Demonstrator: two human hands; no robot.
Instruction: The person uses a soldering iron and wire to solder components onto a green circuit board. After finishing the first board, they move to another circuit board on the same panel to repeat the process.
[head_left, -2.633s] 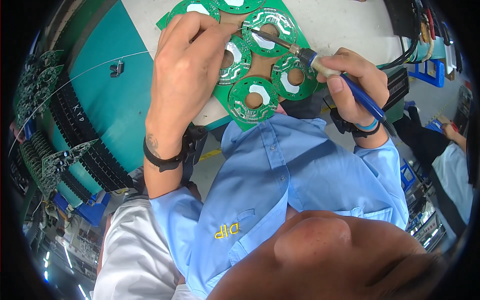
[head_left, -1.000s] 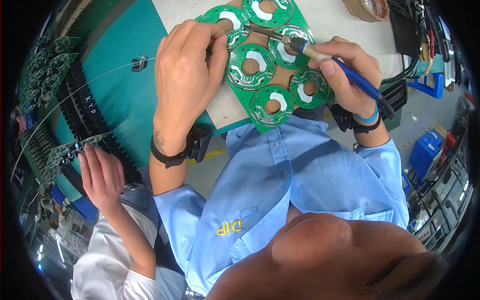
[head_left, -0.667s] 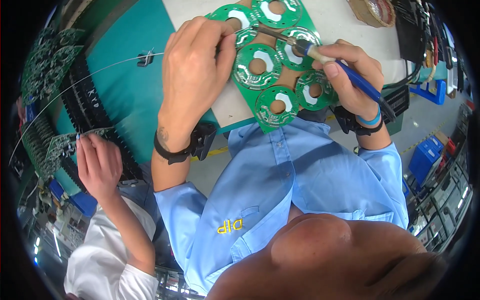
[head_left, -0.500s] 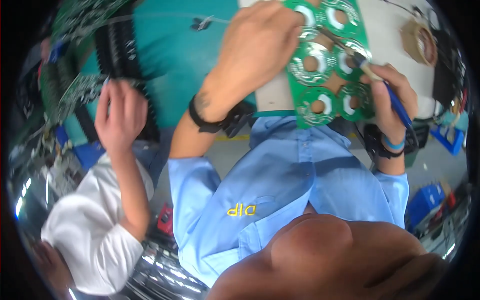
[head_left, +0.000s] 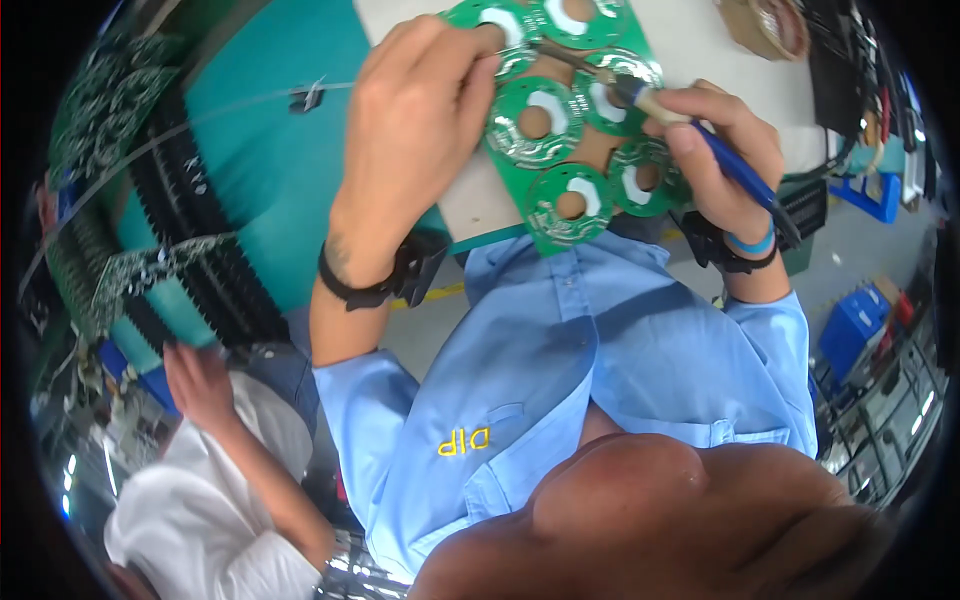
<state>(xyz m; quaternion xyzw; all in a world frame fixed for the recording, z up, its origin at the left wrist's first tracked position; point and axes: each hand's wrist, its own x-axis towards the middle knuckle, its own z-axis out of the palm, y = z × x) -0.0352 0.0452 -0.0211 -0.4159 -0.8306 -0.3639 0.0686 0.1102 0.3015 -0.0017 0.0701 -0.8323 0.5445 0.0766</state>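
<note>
A green panel of several round circuit boards point(head_left: 568, 205), each with a central hole and a white patch, lies in front of me. My right hand point(head_left: 725, 150) grips a soldering iron point(head_left: 735, 165) with a blue handle. Its metal tip points left, at or just over the upper boards; contact cannot be made out. Over the panel's upper left edge, my left hand point(head_left: 420, 130) is closed, thumb and fingers pinched together. A thin strand of solder wire point(head_left: 240, 112) runs to it from the left; its end is hidden by the fingers.
On the teal mat point(head_left: 285, 150) lies a small black part point(head_left: 307, 97). Black toothed rails point(head_left: 205, 230) hold upright green boards point(head_left: 150, 270) at left, where a co-worker's hand point(head_left: 197, 385) rests below. A roll of brown tape point(head_left: 765, 28) stands at the far right.
The whole view has shifted, so the panel and both my hands appear farther left. The iron's tip stays near the same boards. A co-worker's hand has drawn back from the upright green board.
</note>
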